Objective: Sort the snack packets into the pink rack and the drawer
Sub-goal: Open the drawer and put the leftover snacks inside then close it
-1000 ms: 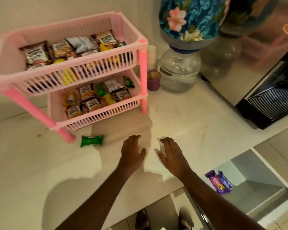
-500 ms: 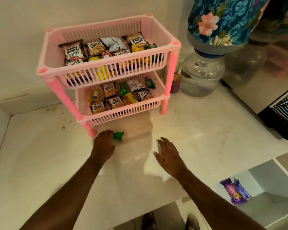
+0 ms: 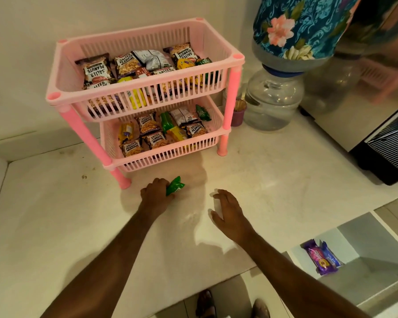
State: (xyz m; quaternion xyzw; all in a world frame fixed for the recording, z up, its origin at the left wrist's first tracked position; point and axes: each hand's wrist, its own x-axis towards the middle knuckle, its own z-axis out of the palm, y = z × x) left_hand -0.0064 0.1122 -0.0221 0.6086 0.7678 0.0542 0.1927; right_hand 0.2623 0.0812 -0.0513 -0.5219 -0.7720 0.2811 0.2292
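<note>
The worktop [image 3: 274, 180] is carrying the pink rack [image 3: 145, 37] at twelve o'clock, both tiers filling with packets, while the drawer [image 3: 377, 246] is sitting open at four o'clock. The left hand [image 3: 155, 193] is clamping the green snack packet [image 3: 175, 185] just below the rack; the right hand [image 3: 228, 210] is resting spread and empty. Next, probably, lifting it into a tier.

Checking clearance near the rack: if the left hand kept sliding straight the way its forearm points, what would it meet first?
Probably the lower basket's front wall of the pink rack; the left hand already grips the green packet. Depth is uncertain.
</note>
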